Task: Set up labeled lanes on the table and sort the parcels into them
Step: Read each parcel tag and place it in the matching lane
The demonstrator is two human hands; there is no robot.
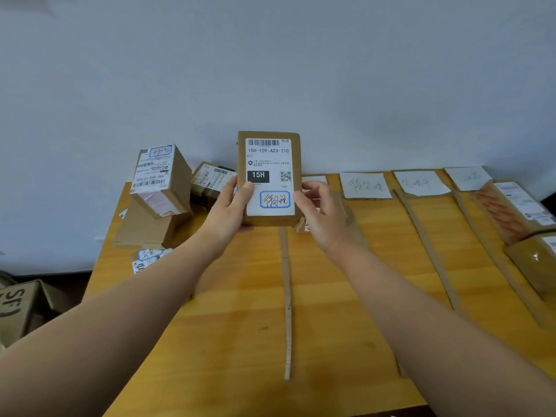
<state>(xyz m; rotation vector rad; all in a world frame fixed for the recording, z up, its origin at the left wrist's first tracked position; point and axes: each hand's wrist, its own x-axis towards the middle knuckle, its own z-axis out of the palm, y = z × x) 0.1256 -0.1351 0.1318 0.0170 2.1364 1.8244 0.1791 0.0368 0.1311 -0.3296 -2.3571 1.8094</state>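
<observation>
I hold a small brown cardboard parcel (269, 176) upright above the wooden table (234, 341), its white shipping label facing me with a blue-boxed handwritten mark. My left hand (228, 212) grips its left edge, thumb on the label. My right hand (319, 212) grips its right edge. Thin cardboard strips (287, 302) lie on the table as lane dividers, another strip (427, 251) further right. Handwritten paper lane labels (365, 185) line the far edge, with a second label (421, 182) and a third label (467, 177) to the right.
A pile of unsorted parcels (159, 182) is stacked at the table's back left, with a flat one (210, 179) beside it. Two parcels (517, 212) lie in the far-right lane. An open cardboard box (18, 308) sits on the floor at left. A pale wall stands behind.
</observation>
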